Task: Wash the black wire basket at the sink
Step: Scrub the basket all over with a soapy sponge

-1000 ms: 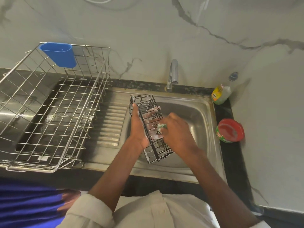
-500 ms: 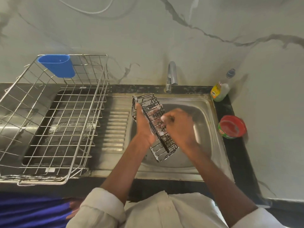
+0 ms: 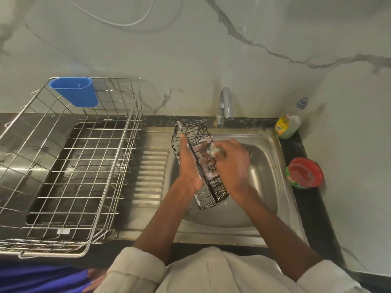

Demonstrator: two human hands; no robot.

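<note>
The black wire basket (image 3: 191, 132), soapy and tilted on its side, hangs over the steel sink (image 3: 266, 166). My left hand (image 3: 188, 166) grips its left side, thumb along the rim and fingers showing through the wires. My right hand (image 3: 231, 163) is blurred and holds a small foamy scrub pad (image 3: 215, 149) against the basket's upper wires. The pad is mostly hidden by my fingers.
A tap (image 3: 225, 104) stands behind the sink, no water visible. A large steel dish rack (image 3: 69, 166) with a blue cup (image 3: 75, 93) fills the left drainboard. A dish-soap bottle (image 3: 288, 125) and a red-and-green tub (image 3: 304, 173) sit on the right counter.
My right hand has slid the pad from the basket's middle up toward its far end. My left hand keeps the same hold. The camera has tilted, shifting the scene lower in view.
</note>
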